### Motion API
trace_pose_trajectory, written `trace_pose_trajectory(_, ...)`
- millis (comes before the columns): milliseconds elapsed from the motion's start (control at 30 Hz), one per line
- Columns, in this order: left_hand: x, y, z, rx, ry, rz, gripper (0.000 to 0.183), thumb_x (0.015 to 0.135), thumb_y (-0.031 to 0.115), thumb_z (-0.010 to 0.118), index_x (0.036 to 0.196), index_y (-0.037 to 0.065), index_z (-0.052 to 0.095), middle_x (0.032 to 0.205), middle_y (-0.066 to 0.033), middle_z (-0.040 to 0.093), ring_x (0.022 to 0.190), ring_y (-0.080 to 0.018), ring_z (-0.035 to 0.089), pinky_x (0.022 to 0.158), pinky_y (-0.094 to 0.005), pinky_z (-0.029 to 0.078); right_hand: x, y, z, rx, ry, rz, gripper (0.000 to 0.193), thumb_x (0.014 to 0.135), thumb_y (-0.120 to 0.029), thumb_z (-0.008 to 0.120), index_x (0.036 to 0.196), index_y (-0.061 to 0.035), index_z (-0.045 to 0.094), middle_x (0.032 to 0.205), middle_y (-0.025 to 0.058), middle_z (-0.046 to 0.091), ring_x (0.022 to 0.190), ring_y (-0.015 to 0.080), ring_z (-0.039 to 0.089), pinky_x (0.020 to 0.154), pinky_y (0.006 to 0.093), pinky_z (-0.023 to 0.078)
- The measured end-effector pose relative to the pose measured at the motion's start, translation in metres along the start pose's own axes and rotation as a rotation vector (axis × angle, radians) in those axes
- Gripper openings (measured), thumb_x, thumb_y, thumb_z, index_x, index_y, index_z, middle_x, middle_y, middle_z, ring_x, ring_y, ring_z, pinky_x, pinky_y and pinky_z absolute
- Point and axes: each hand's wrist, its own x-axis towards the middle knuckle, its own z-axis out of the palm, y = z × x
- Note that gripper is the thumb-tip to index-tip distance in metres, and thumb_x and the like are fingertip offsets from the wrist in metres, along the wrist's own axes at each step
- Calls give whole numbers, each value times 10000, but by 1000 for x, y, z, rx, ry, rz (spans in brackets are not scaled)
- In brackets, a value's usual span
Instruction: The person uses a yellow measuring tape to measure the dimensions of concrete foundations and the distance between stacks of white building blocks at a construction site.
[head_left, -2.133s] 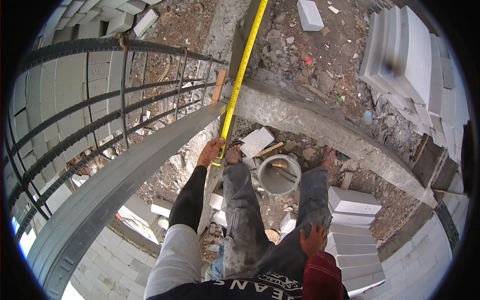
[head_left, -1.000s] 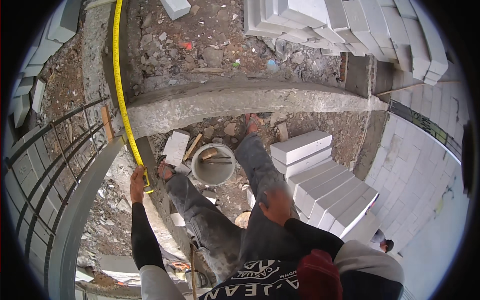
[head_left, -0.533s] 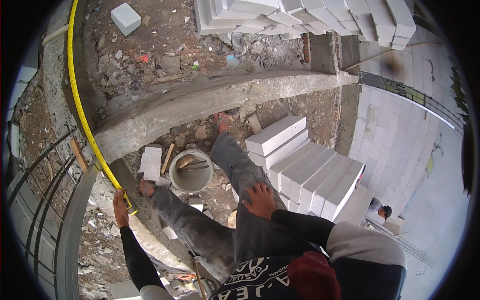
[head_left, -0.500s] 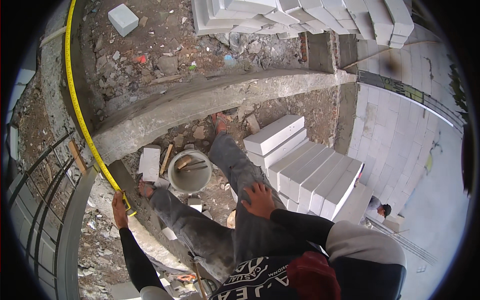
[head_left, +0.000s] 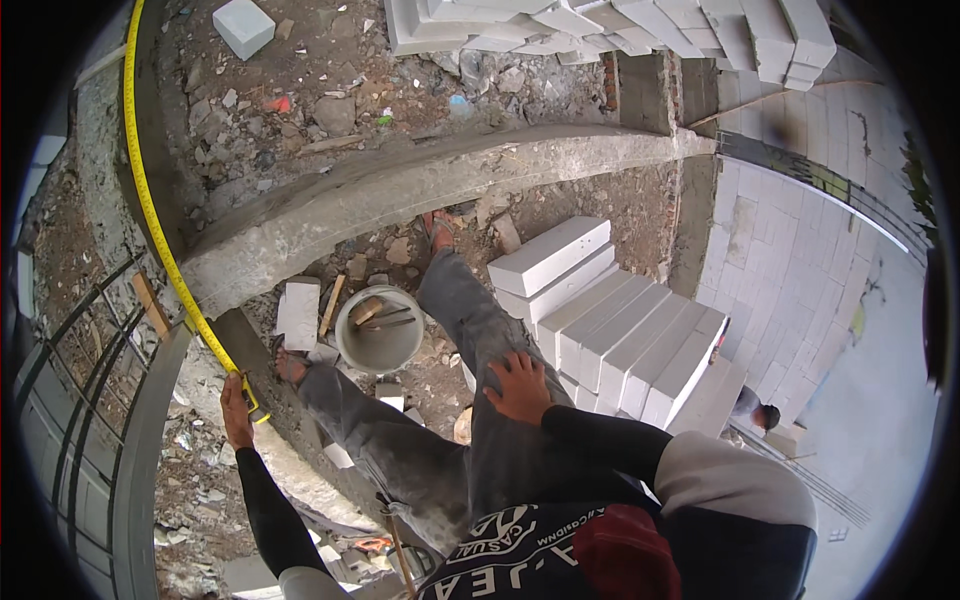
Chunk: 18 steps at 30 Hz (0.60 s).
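Observation:
My left hand (head_left: 238, 410) is closed around the case of a yellow tape measure (head_left: 150, 215). Its blade is drawn out far ahead along the concrete beam at the left, past the upper edge of the picture. The case (head_left: 257, 408) shows partly beside my fingers. My right hand (head_left: 519, 388) rests flat on my right thigh, fingers spread, holding nothing. Close to that hand lies a stack of pale lightweight blocks (head_left: 570, 262).
A grey bucket (head_left: 380, 345) with wooden-handled tools stands between my feet. A concrete beam (head_left: 440, 180) crosses ahead. Bent rebar (head_left: 75, 370) sticks up at the left. More blocks (head_left: 610, 30) are piled at the far side. Another person (head_left: 755, 408) is at the right.
The view has shifted slightly. My left hand keeps its hold on the tape measure, and my right hand stays on my thigh.

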Motion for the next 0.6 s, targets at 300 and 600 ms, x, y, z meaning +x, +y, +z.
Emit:
trace_pose_trajectory(300,-5,14,19,-14,77,-13,378,963,364,557,1060,16,668,901,15,627,855,-85,521,790,-230,412,3,-8,6,-22,4,13,547,792,-397,670,1244,-123,531,1298,164,446,1269,388,385,961,600,347)
trace_pose_trajectory(600,-10,22,23,-62,65,-6,403,952,405,581,1072,36,690,925,27,652,852,-62,530,794,-215,423,3,-7,10,-68,78,-4,547,778,-377,686,1234,-120,526,1260,153,455,1220,374,423,945,562,368)
